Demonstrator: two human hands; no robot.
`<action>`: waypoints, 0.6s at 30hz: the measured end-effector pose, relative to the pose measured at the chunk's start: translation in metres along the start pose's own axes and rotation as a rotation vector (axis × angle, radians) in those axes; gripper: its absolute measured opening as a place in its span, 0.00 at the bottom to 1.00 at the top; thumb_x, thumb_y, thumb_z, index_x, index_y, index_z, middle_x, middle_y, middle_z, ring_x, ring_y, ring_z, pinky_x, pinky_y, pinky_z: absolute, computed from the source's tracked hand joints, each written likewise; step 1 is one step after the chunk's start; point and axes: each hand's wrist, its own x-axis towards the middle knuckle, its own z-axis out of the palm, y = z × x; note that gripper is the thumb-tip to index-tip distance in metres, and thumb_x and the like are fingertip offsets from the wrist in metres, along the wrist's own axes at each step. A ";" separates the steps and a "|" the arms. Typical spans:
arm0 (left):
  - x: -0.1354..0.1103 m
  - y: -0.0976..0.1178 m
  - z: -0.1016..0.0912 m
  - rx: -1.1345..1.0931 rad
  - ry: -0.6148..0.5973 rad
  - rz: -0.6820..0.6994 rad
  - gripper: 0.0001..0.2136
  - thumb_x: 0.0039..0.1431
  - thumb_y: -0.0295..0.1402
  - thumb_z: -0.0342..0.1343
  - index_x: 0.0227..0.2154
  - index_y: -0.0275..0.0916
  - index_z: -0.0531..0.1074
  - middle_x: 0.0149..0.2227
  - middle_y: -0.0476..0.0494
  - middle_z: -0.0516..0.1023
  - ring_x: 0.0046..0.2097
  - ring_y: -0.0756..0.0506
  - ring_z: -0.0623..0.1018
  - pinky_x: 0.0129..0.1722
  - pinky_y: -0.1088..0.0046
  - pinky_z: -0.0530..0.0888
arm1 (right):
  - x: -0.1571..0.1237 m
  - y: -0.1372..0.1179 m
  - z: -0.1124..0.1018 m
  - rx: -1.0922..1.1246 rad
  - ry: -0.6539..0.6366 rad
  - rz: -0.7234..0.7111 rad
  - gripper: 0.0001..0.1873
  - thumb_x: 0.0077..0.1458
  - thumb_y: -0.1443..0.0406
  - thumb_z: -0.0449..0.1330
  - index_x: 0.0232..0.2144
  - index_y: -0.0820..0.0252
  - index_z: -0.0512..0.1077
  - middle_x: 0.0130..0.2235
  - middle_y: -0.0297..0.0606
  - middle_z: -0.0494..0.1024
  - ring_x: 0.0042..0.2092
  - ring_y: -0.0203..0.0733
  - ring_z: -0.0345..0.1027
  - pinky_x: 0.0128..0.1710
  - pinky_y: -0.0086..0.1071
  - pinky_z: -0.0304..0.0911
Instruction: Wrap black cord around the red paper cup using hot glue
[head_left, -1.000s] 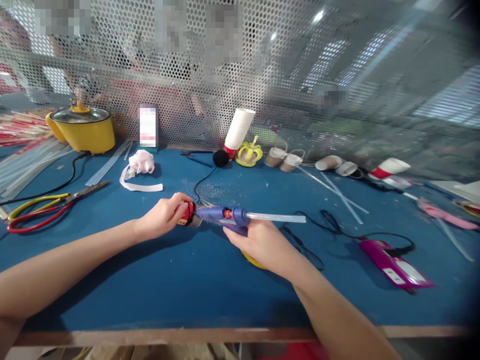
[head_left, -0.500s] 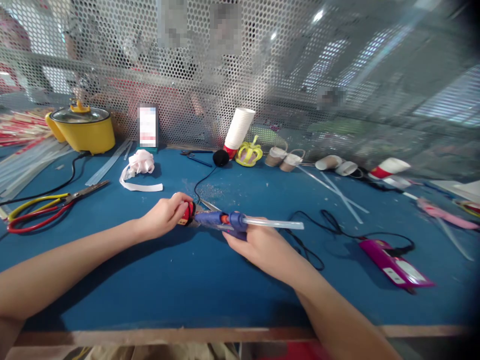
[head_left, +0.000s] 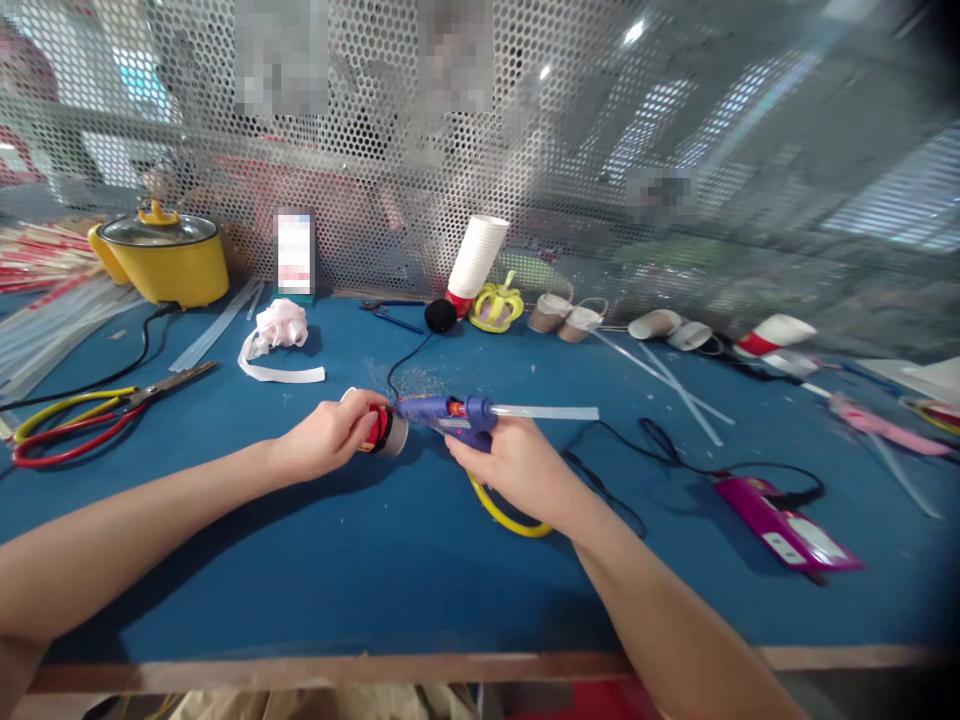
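Note:
My left hand [head_left: 322, 438] is closed around a small red paper cup [head_left: 391, 436] with a black band near its pale end, lying sideways just above the table. My right hand [head_left: 517, 460] grips a blue hot glue gun [head_left: 454, 412], its nozzle at the cup's upper edge. A clear glue stick [head_left: 547, 412] pokes out of the gun's back. Below my right hand, a yellow scissor-like handle loop [head_left: 514, 522] shows; the rest of that tool is hidden. A black yarn ball [head_left: 441, 316] lies beyond, its strand running toward the cup.
Red-and-yellow-handled scissors [head_left: 112, 415] and white ribbon [head_left: 281, 330] lie to the left, near a yellow electric pot [head_left: 172, 262]. Stacked paper cups [head_left: 478, 258] and small baskets [head_left: 551, 312] line the back by a perforated screen [head_left: 525, 150]. A purple device [head_left: 787, 530] with a cord is right.
The glue gun has risen and levelled, so the yellow handle loop below my right hand now shows. The cup has turned slightly, bringing its pale end into view.

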 end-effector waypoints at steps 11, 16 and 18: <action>-0.001 0.000 0.001 0.000 0.001 -0.001 0.13 0.61 0.33 0.37 0.43 0.35 0.61 0.29 0.45 0.73 0.28 0.48 0.75 0.28 0.74 0.70 | -0.001 -0.003 -0.003 0.077 -0.018 0.009 0.12 0.48 0.65 0.52 0.15 0.59 0.63 0.15 0.32 0.66 0.21 0.36 0.61 0.25 0.29 0.55; 0.000 0.001 0.001 -0.028 0.006 -0.041 0.13 0.61 0.34 0.36 0.42 0.34 0.61 0.30 0.44 0.75 0.29 0.48 0.75 0.28 0.73 0.70 | -0.006 -0.005 -0.005 0.049 -0.005 0.012 0.09 0.48 0.65 0.52 0.19 0.60 0.67 0.19 0.33 0.70 0.23 0.37 0.61 0.25 0.29 0.55; 0.000 0.000 0.001 -0.030 0.007 -0.049 0.13 0.61 0.34 0.36 0.41 0.34 0.61 0.31 0.43 0.75 0.29 0.47 0.75 0.29 0.73 0.70 | -0.006 -0.004 -0.004 0.031 0.001 0.011 0.09 0.48 0.64 0.52 0.20 0.60 0.67 0.20 0.34 0.70 0.24 0.37 0.61 0.25 0.29 0.56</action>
